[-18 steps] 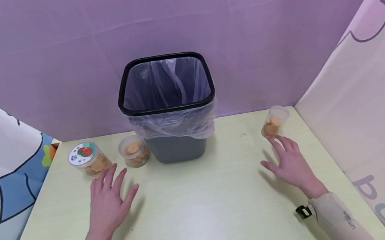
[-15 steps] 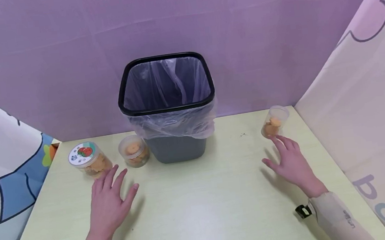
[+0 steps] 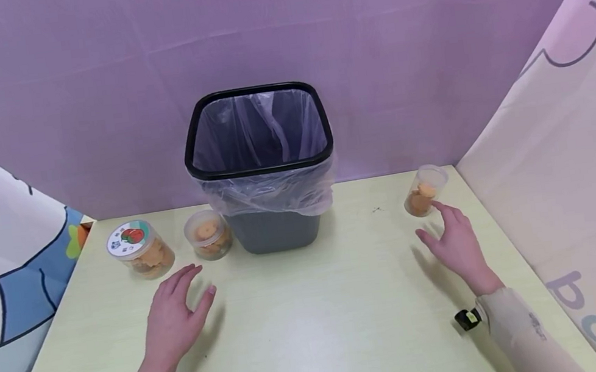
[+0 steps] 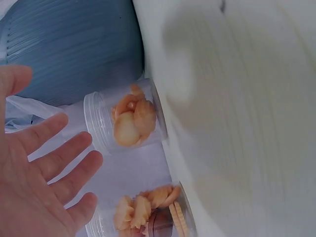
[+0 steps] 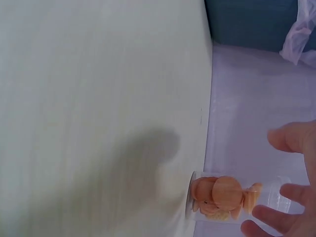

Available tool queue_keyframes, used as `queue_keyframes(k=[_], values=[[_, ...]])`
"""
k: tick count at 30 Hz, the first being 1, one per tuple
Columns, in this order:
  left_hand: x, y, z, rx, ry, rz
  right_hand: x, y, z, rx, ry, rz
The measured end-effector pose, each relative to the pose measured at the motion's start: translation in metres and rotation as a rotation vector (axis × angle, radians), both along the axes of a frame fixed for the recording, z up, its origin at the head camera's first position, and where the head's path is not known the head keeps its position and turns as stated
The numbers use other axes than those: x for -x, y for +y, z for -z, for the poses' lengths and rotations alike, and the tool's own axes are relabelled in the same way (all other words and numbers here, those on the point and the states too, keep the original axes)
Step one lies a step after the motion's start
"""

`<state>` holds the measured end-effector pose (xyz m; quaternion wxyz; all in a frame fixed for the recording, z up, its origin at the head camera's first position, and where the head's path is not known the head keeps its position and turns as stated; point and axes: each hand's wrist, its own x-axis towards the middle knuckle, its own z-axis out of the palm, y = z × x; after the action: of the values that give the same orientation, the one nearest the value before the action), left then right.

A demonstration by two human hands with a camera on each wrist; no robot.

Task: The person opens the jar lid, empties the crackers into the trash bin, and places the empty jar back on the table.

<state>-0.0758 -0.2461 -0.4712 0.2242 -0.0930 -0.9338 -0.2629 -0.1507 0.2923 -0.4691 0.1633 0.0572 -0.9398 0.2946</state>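
Note:
My left hand (image 3: 172, 323) hovers over the table with fingers spread and relaxed, holding nothing. Just beyond it stands a clear jar of cookies (image 3: 153, 258) with a printed strawberry lid. A shorter clear jar of cookies (image 3: 210, 236) is to its right, and in the left wrist view this jar (image 4: 133, 118) lies past the fingertips. On the right, my right hand (image 3: 460, 250) is in the air, fingers loosely extended and nothing in them. Its fingertips overlap the lower edge of a tall clear jar with cookies (image 3: 425, 190); the right wrist view shows this jar (image 5: 222, 197) beyond the fingers.
A grey trash bin (image 3: 275, 231) with a black rim and a thin plastic liner stands at the back middle of the table (image 3: 314, 331). A purple cloth (image 3: 400, 64) hangs behind, with printed cloths along the left and right sides.
Both hands have drawn back slightly toward the person. The left fingers have come away from the lidded jar in the view, and the right hand has shifted a little right. The jars stay put.

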Motion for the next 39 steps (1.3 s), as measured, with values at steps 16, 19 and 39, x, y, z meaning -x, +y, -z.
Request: queue_keyframes(k=[16, 19, 39], values=[[-0.002, 0.007, -0.001, -0.174, -0.181, 0.02, 0.033, 0.008, 0.011, 0.302, -0.119, 0.193], [-0.002, 0.009, -0.001, -0.211, -0.215, 0.041, 0.038, 0.012, 0.013, 0.371, -0.167, 0.233], [-0.003, 0.021, -0.003, -0.401, -0.375, 0.179, 0.066, 0.019, 0.012, 0.736, -0.259, 0.248]])
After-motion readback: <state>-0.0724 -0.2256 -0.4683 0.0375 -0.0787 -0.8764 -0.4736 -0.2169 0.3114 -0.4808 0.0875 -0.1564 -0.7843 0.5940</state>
